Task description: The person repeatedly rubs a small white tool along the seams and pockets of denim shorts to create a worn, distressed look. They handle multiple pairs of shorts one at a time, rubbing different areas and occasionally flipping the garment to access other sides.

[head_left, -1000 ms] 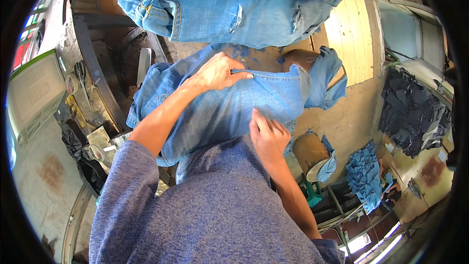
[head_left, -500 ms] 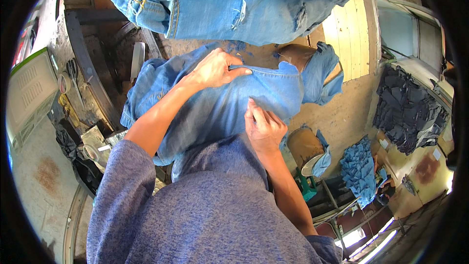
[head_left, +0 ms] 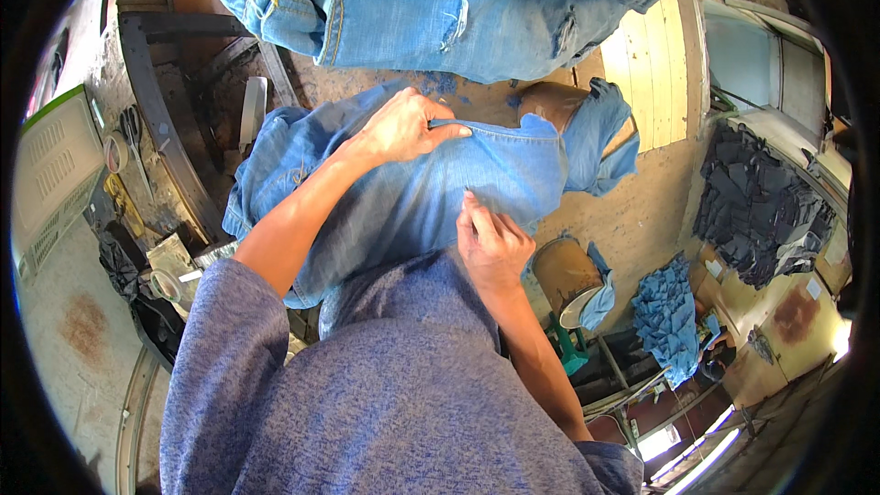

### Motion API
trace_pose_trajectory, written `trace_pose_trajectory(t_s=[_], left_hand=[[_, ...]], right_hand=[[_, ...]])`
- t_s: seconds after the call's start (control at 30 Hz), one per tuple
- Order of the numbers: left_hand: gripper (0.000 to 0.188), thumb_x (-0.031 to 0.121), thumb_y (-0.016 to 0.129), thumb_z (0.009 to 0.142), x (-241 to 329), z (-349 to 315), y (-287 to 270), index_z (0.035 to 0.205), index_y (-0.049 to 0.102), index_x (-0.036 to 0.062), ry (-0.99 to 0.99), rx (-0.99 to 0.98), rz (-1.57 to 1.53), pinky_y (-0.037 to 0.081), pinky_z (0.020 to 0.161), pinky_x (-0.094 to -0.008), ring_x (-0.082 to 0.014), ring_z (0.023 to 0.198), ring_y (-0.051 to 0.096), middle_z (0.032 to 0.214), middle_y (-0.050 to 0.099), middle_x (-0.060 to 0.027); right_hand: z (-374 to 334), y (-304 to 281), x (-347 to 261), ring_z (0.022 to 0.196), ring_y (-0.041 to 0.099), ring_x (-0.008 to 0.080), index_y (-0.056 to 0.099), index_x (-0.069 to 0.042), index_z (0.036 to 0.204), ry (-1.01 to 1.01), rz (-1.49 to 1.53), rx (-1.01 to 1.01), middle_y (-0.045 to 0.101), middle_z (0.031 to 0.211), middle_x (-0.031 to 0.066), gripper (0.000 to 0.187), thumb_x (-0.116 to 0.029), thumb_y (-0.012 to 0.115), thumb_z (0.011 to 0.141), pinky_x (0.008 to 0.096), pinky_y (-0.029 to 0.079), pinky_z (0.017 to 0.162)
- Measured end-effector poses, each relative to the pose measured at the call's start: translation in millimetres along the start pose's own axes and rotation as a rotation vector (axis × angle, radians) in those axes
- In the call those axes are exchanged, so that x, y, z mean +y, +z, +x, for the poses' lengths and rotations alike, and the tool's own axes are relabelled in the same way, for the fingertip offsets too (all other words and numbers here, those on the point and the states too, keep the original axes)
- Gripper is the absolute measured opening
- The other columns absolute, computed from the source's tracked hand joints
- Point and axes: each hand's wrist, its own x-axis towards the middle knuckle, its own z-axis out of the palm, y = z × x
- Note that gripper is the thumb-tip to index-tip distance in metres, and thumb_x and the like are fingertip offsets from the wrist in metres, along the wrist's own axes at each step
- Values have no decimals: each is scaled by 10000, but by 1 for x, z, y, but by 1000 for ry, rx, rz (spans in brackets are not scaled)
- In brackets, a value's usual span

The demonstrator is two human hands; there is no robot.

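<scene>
A pair of blue jeans [head_left: 412, 192] lies across my lap, its stitched edge pulled up along the top. My left hand [head_left: 403, 128] pinches that edge between thumb and fingers, holding the cloth taut. Below it, my right hand [head_left: 495, 243] is closed, thumb against the curled fingers, close over the denim. A tiny dark tip sticks out past its fingertips; what it belongs to is too small to name.
More jeans [head_left: 412, 14] with a frayed rip lie piled ahead. Cloth-draped drums [head_left: 561, 273] stand at right, near bundles of blue denim [head_left: 666, 321] and dark fabric [head_left: 761, 202]. Scissors [head_left: 136, 142] and tape rolls [head_left: 165, 284] sit at left.
My hands and the jeans stay almost where they were. The whole view has shifted slightly, and the tip at my right fingers shows a little more.
</scene>
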Motion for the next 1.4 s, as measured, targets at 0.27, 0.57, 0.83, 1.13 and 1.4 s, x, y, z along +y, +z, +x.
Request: trace_pose_trajectory(t_s=[0.27,0.57,0.83,1.13,1.4], left_hand=[[403,382,787,944,0,0,-1,790,739,13,-31,-36,63,458,572,-479,-436,599,598,657,623,-225],[426,368,784,953,0,1,0,763,701,-5,-11,-36,42,420,551,-470,-405,588,508,666,580,-227],[424,370,783,950,4,0,-2,769,705,-5,-31,-41,61,432,557,-475,-416,599,519,676,586,-236],[461,353,785,962,0,-1,2,734,655,-27,0,2,10,380,528,-462,-401,558,355,638,491,-254],[526,492,701,1008,-3,-10,-1,837,740,-5,23,-33,55,437,586,-465,-382,572,512,690,588,-268]], right_hand=[[-3,7,1,571,697,213,801,-117,973,32,185,177,734,711,56,152,-64,818,832,316,517,518],[-9,-1,-1,556,688,223,797,-117,964,48,158,103,725,706,61,150,-50,808,831,327,499,497],[-6,2,-3,583,713,231,794,-114,966,38,77,34,751,743,69,153,-62,811,823,336,532,525],[-3,4,-6,582,712,247,777,-126,919,64,157,117,733,705,71,108,-81,812,827,358,513,507],[-8,-21,0,599,734,273,778,-147,974,259,469,68,758,745,96,88,-142,797,888,354,551,545]])
